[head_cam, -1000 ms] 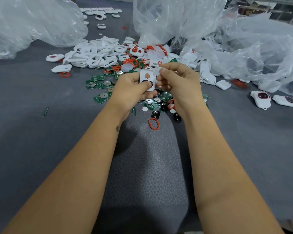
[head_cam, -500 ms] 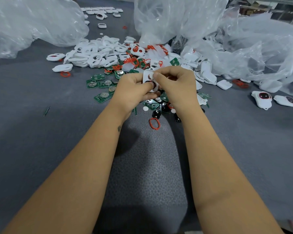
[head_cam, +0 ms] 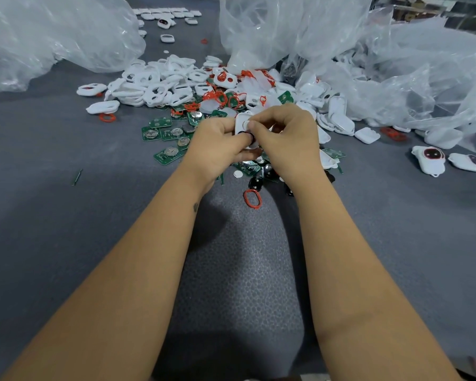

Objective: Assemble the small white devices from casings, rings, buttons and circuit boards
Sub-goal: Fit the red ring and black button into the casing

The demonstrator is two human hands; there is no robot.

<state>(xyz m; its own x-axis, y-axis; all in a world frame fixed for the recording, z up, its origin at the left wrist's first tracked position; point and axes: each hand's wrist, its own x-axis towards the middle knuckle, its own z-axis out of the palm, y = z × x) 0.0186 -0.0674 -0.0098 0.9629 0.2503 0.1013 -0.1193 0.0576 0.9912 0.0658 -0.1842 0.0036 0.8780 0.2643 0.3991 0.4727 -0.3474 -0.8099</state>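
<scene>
Small white casing [head_cam: 242, 125] held upright above the middle of the grey table [head_cam: 52, 215], pinched between left hand [head_cam: 217, 149] and right hand [head_cam: 286, 138], black button [head_cam: 250, 136] at its lower opening.

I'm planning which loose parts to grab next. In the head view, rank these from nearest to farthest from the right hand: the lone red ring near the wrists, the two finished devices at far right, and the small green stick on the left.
From the right hand:
1. Red ring, just below it between the wrists.
2. Finished devices, out to the right.
3. Green stick, far left.
</scene>
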